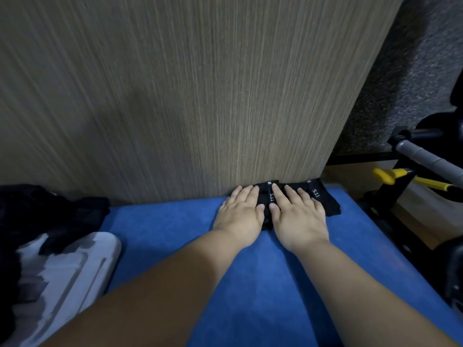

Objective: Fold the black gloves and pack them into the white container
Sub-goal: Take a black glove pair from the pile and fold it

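Head view: left hand point(238, 212), right hand point(298, 217) lie straight-fingered on black gloves point(325, 200) against wood panel point(200, 96), white container point(75, 269) left

The black gloves point(323, 199), labelled 5.11, lie at the far edge of the blue pad point(175, 234), against the wood-grain panel point(200, 96). The left hand point(240, 211) and right hand point(297, 216) rest flat on them, fingers straight, side by side. A white container point(75, 266) sits at the pad's left edge, with black fabric point(37, 211) heaped on it. A yellow-handled tool point(390, 175) lies beyond the pad's right edge.

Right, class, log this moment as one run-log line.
left hand pressing black gloves; right hand pressing them; on blue mat; white container at left
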`<state>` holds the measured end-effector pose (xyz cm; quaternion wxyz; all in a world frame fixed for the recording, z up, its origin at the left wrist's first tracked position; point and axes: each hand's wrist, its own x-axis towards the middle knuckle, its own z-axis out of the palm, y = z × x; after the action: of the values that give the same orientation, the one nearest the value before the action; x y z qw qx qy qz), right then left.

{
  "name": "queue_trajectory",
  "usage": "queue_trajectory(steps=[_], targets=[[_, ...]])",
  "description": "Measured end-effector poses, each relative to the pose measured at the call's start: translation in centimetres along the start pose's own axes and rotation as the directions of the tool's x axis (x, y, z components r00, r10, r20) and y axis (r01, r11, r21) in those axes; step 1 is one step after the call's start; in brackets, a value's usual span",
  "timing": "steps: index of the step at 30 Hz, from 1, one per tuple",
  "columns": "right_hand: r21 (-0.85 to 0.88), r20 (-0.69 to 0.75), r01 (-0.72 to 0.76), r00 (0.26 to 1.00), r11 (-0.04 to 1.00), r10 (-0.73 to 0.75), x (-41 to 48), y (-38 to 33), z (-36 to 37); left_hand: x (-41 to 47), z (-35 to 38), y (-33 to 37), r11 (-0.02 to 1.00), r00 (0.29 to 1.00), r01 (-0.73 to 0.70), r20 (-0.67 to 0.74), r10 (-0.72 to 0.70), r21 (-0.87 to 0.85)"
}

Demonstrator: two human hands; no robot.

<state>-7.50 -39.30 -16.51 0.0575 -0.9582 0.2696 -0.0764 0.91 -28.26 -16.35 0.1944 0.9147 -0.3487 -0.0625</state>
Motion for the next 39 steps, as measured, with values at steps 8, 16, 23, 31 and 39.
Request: queue_trajectory(steps=[8,16,23,31,39], targets=[[0.02,-0.008,0.001,1.0,1.0,0.0,0.1,-0.1,0.1,-0.1,-0.1,-0.2,0.998,0.998,0.03,0.045,-0.032,0.048],[-0.004,-0.222,0.067,0.973,0.998,-0.066,-1.2,-0.4,-0.6,-4.4,-2.7,-1.0,0.982,0.995,0.086,0.058,-0.077,-0.168],[0.176,-0.315,0.24,0.933,0.955,-0.176,-6.1,-5.0,-1.3,-13.6,-5.8,-6.0,0.988,0.985,0.107,-0.126,-0.121,-0.113],[0.419,-0.036,0.316,0.943,0.851,-0.332,-12.0,-13.2,0.2,-23.5,-9.3,-12.3,0.98,0.905,0.197,-0.379,-0.194,-0.032],[0.531,0.07,0.262,0.934,0.806,-0.35,-15.2,-19.4,0.1,-28.9,-13.2,-18.0,0.944,0.736,0.327,-0.617,-0.279,-0.038]])
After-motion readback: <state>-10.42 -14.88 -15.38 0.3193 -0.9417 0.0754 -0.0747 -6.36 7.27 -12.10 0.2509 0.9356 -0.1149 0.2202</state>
